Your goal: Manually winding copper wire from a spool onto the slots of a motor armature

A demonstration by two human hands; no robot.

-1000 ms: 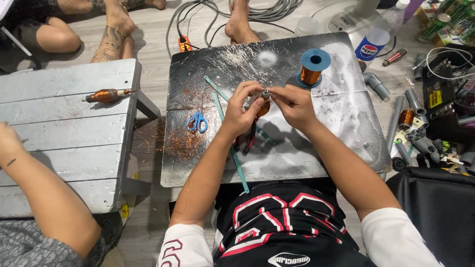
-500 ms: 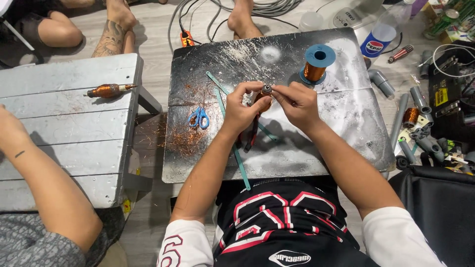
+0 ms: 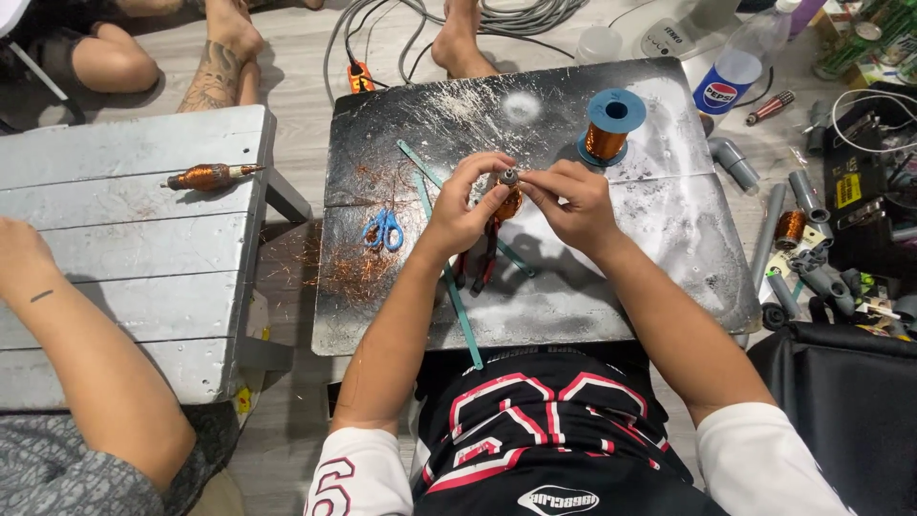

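Observation:
My left hand [image 3: 465, 203] and my right hand [image 3: 565, 199] meet over the middle of a dark, scratched metal board [image 3: 573, 296]. Between them they hold a small rotor wound with copper wire [image 3: 508, 198], upright, its grey shaft tip pinched by my fingertips. Red-handled pliers [image 3: 480, 256] lie on the board just under my left hand. A blue spool of copper wire [image 3: 609, 128] stands behind my right hand. Blue-handled scissors [image 3: 383, 230] lie to the left among loose copper wire scraps [image 3: 346, 258]. Thin teal strips [image 3: 457, 302] cross the board.
Another person's forearm [image 3: 81, 358] rests on a grey slatted wooden table [image 3: 143, 239] at the left, where a second copper-wound rotor [image 3: 205, 177] lies. Bare feet [image 3: 458, 38] and cables lie behind the board. Grey pipe pieces [image 3: 798, 215], a plastic bottle [image 3: 731, 78] and a screwdriver [image 3: 769, 107] lie right.
My hands and the rotor have stayed in nearly the same place; my fingers have shifted slightly at its top. The other person's arm has hardly moved.

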